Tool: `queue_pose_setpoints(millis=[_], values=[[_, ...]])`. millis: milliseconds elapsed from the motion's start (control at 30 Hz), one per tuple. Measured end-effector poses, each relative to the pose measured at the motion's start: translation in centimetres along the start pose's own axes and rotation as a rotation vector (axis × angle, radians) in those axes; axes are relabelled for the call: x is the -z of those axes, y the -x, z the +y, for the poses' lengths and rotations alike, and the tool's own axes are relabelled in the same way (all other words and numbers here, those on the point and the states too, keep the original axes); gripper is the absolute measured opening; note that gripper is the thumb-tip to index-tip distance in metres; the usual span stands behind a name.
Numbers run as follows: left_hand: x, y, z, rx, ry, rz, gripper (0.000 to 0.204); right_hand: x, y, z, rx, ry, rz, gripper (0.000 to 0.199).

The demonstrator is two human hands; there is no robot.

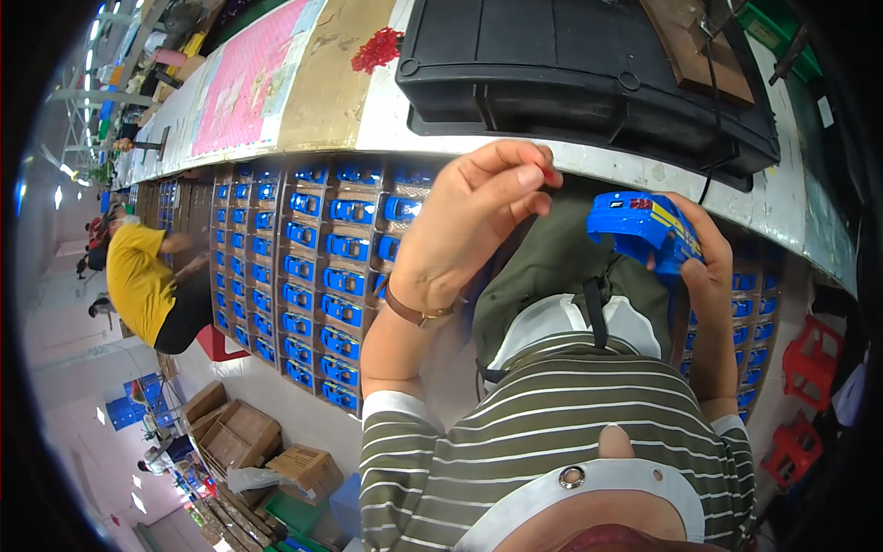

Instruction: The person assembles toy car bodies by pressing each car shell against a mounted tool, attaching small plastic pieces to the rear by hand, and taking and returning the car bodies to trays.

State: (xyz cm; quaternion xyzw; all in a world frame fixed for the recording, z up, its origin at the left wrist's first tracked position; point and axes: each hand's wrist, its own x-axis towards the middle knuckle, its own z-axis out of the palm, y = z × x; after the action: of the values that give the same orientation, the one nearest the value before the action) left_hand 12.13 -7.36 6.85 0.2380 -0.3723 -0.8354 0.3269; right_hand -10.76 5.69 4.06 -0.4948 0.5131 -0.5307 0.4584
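In my right hand (710, 250) is a blue toy car body (633, 219) with yellow stripes and a red patch at its end. My fingers wrap its right side, and it is held above my lap, just off the table edge. To its left, my left hand (483, 198) is raised with thumb and fingers pinched together. A small red piece (552, 175) shows at those fingertips, its shape too small to make out. The two hands are apart. A heap of small red pieces (375, 50) lies on the table beyond my left hand.
A large black plastic bin (552, 69) lies on the white table, with a wooden board (694, 46) on it. Divided trays of blue car bodies (345, 247) stand to the left, more at right. Red stools (811, 363) are at right; a person in yellow (143, 281) is far left.
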Motion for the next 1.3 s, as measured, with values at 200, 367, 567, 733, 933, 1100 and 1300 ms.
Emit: queue_pose_setpoints(millis=[200,367,567,733,933,1100,1300], values=[[-1.4,1.4,-2.6,0.143,0.128,-0.019,0.011,1.0,-1.0,2.6,0.297,0.215,-0.025,0.074],[-1.8,1.3,-3.1,0.155,0.132,-0.002,0.011,1.1,-1.2,3.6,0.433,0.280,-0.049,0.075],[-1.9,1.2,-3.4,0.125,0.092,0.020,0.006,1.1,-1.0,4.0,0.405,0.262,-0.035,0.074],[-1.9,1.0,-3.8,0.096,0.025,0.034,0.007,1.4,-0.9,4.2,0.425,0.290,-0.038,0.073],[-1.9,0.8,-4.2,0.117,0.034,0.025,0.009,1.1,-0.6,4.3,0.424,0.296,0.011,0.072],[-2.1,1.0,-4.1,0.173,0.104,-0.011,0.011,1.1,-0.5,4.6,0.487,0.316,0.025,0.072],[-2.5,1.0,-3.7,0.149,0.020,-0.077,0.014,1.3,-0.5,4.6,0.574,0.294,0.011,0.069]])
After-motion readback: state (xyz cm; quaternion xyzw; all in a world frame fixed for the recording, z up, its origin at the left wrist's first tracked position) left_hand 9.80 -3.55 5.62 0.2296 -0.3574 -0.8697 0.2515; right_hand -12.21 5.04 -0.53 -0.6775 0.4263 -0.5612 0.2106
